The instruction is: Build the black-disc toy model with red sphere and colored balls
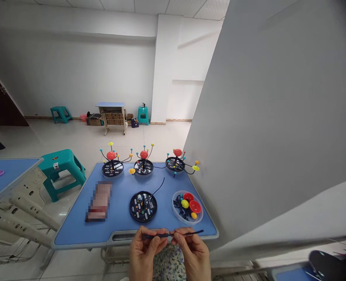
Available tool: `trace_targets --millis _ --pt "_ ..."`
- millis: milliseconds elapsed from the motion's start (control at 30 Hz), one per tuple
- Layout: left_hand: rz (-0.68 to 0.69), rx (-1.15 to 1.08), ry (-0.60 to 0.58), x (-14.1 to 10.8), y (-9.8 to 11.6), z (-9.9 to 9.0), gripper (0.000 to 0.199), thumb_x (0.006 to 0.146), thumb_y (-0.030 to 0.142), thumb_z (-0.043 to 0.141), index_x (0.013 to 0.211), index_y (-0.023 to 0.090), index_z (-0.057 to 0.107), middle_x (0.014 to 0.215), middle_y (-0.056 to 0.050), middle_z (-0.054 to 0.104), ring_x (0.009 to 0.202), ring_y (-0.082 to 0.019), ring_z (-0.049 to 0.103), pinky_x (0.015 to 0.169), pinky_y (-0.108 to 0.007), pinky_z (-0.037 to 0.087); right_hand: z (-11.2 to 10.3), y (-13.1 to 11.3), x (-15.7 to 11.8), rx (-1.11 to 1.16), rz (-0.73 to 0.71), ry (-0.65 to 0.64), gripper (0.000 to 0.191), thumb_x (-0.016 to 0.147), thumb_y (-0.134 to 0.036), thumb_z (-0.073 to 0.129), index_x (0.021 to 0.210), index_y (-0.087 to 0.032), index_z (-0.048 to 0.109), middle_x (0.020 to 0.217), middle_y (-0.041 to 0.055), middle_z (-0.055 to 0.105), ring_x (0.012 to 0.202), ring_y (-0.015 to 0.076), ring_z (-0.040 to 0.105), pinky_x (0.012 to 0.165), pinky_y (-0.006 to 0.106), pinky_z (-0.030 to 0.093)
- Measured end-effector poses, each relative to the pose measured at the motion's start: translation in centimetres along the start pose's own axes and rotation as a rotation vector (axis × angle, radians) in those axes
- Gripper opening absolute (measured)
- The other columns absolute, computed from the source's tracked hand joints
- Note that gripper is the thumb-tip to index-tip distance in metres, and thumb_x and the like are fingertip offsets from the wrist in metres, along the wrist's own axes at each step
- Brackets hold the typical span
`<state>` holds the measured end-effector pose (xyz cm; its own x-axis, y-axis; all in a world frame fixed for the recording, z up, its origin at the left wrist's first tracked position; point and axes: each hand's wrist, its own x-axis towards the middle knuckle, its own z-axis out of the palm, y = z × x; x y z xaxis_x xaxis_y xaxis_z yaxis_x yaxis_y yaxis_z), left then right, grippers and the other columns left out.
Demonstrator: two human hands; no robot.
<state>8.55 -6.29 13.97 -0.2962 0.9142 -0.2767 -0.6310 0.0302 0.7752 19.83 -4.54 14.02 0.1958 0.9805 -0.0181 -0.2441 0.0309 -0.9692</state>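
At 6 o'clock, just over the near edge of the blue surface [73, 234], the left hand [146, 254] and right hand [192, 256] hold a thin dark rod [173, 235], its fingers closed on it from both sides. At 12 o'clock sits a round black base [139, 212] with a curved wire rising from it. At 1 o'clock, a clear round tray [178, 216] holds red cups, yellow balls and dark rods. At 10 o'clock lies a blurred rectangular packet [99, 201]. Along the far edge stand three black-based models [112, 169] [143, 168] [175, 164], each topped by a red ball.
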Motion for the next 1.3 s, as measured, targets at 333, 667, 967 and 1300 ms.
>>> trace_targets --millis 333,667,967,1300 --pt "0.088 0.328 -0.209 4.1 -0.5 -3.1 0.032 0.066 0.047 0.08 0.077 0.021 0.065 0.089 -0.009 0.078 0.093 -0.027 0.072 0.083 -0.033 0.056 0.9 1.7 1.6 -0.043 0.009 -0.018 0.037 0.065 -0.052 0.081 0.077 -0.019 0.07 0.06 0.0011 0.068 0.055 0.0175 0.061 0.061 0.03 0.051" --pt "0.255 0.582 -0.149 7.5 1.3 -5.8 0.034 0.071 0.051 0.075 0.088 0.021 0.073 0.088 -0.007 0.077 0.088 -0.025 0.072 0.078 -0.029 0.055 2.2 2.9 4.9 0.013 -0.012 -0.034 0.049 0.064 -0.056 0.08 0.092 -0.019 0.062 0.067 0.0007 0.071 0.058 0.0177 0.065 0.063 0.03 0.054" --pt "0.496 0.54 0.1 11.5 0.7 -3.1 0.033 0.072 0.054 0.071 0.081 0.022 0.072 0.092 -0.006 0.077 0.093 -0.025 0.07 0.087 -0.033 0.052 5.6 3.6 6.8 -0.209 -0.31 -0.278 0.03 0.088 -0.038 0.06 0.113 -0.022 0.061 0.107 0.0108 0.073 0.098 0.0244 0.069 0.09 0.04 0.054" --pt "0.524 0.645 0.084 12.8 0.2 -2.2 0.018 0.071 0.041 0.073 0.073 0.024 0.073 0.078 -0.003 0.078 0.075 -0.022 0.071 0.074 -0.029 0.053 5.5 5.1 9.7 -0.681 -0.683 -0.431 0.061 0.08 0.002 0.036 0.126 -0.028 0.063 0.139 0.0101 0.053 0.117 0.0212 0.06 0.096 0.038 0.052"
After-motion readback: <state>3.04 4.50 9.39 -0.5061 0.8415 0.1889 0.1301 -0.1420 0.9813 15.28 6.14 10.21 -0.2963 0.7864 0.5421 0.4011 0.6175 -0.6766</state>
